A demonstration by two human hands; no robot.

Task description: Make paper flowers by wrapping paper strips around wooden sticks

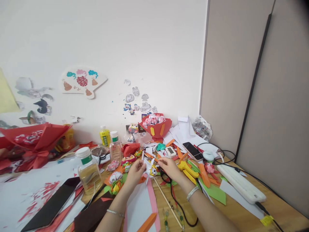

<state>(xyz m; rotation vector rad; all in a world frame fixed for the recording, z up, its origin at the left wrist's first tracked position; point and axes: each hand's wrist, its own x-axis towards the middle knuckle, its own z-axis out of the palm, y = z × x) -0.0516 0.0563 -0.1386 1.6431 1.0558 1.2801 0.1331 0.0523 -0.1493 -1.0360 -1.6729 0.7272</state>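
Note:
My left hand (137,170) is closed, its thumb and fingertips pinching a narrow white paper strip (143,156). To its right, my right hand (167,166) is closed too, thumb against fingers, near an orange strip; what it grips is too small to make out. Between the hands sits a white and yellow folded paper flower (153,169). A thin wooden stick (167,203) runs from below the flower toward the front edge. White paper with a pink border (141,206) lies under my left hand.
Left stand a clear bottle (89,175) and a black phone (53,203). A red paper bouquet (158,127) is at the back. Right are a yellow glue gun (188,170), another phone (193,150), a white power strip (241,183) and black cables. Paper scraps cover much of the table.

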